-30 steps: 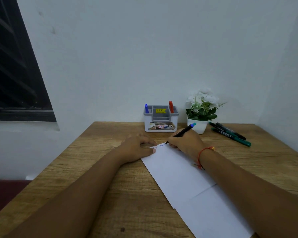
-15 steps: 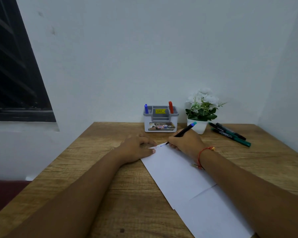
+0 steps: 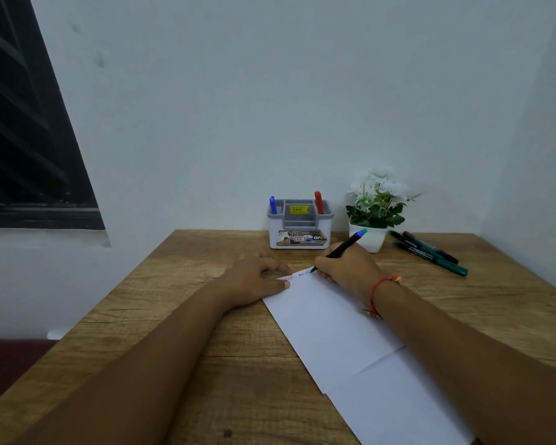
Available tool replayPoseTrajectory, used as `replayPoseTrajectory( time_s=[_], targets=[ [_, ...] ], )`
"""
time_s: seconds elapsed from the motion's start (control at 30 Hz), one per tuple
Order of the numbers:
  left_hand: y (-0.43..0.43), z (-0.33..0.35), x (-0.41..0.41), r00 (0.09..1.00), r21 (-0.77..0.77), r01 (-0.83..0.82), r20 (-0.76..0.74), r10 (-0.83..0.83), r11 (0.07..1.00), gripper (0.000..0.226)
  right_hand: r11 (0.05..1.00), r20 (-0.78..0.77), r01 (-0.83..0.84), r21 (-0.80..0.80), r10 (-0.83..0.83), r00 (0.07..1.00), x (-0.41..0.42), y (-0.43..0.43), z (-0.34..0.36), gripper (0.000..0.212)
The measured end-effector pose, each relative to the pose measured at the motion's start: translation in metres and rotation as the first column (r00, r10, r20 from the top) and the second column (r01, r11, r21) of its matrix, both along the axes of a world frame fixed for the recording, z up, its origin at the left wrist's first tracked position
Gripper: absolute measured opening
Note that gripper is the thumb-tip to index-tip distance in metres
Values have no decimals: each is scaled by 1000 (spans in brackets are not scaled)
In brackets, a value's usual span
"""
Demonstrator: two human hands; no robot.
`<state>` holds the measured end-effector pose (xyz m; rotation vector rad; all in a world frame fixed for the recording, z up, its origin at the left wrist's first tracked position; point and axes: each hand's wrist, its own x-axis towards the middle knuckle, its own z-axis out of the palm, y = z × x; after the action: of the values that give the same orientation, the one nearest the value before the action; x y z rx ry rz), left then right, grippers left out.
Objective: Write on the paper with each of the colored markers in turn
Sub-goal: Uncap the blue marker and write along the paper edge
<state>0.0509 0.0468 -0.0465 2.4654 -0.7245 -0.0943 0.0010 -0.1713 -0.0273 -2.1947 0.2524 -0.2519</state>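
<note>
Head view: everything below is seen from this one camera, looking forward and down across a wooden table (image 3: 174,316) set against a white wall.
Paper: a long white sheet (image 3: 328,329) lies slanted on the table, running from between the two hands down to the near right edge, with a fold line across it.
Writing: a few small red and blue marks sit at the paper's far end; they are too small to read.
Left hand (image 3: 254,279): rests palm down on the table at the paper's far left edge, fingers loosely bent and holding nothing, thumb tip on the sheet.
Right hand (image 3: 344,268): rests on the paper's far right side, its fingers curled round the teal-ended marker (image 3: 344,247).
Teal-ended marker: black barrel, tilted up and to the right, its tip touching the paper's far corner.
Bracelet: a red thread (image 3: 377,285) circles the right wrist.
Marker holder (image 3: 299,231): a white and grey box with a yellow sticker, at the table's far edge by the wall.
Blue marker (image 3: 273,205): upright in the holder's left corner.
Red marker (image 3: 318,202): upright in the holder's right corner.
Potted plant (image 3: 377,200): white flowers in a white pot, just right of the holder.
Green marker (image 3: 443,264): lies on the table right of the pot.
Dark markers (image 3: 430,247): lie just beside the green one.
Window (image 3: 23,139): dark, on the left.
</note>
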Motion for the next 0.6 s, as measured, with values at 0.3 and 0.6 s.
replayPoseTrajectory(
  time_s=[0.3,0.6],
  targets=[
    [0,2,-2,1000,11,7,15,-7,1000,51,999,7,-10,-38,10,1000,-2,1,2,14],
    [1,4,-3,999,2,19,26,-19,1000,32,999,7,-13,-39,13,1000,-2,1,4,17]
  ],
)
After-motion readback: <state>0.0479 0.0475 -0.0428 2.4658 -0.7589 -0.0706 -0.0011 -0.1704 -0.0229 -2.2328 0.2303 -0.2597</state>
